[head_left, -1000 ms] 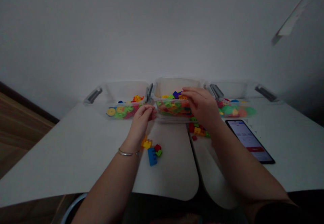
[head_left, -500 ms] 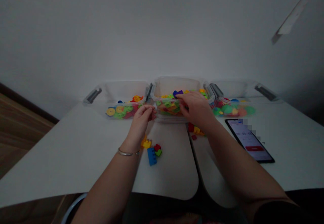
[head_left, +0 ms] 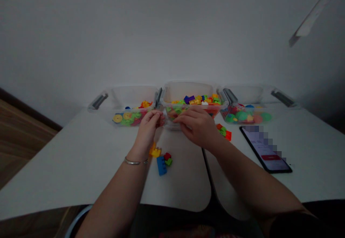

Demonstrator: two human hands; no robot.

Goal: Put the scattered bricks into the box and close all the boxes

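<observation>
Three clear plastic tubs stand side by side along the far edge of the table (head_left: pixel 81 166), apparently to keep each sort of piece apart. The left tub (head_left: pixel 134 98) holds flat yellow and green discs, the middle tub (head_left: pixel 188 91) is heaped with toy bricks (head_left: pixel 194 101), and the right tub (head_left: pixel 245 94) holds rounded green and red pieces. The left hand (head_left: pixel 147 126) pinches narrowly beside the middle tub, and the right hand (head_left: pixel 196 126) curls in a loose, narrow grip at its near wall; whether either holds anything, I cannot tell. Loose bricks (head_left: pixel 161 164) lie near the left hand, and a small brick cluster (head_left: pixel 223 132) lies right of the right hand, near a phone (head_left: pixel 265 150).
</observation>
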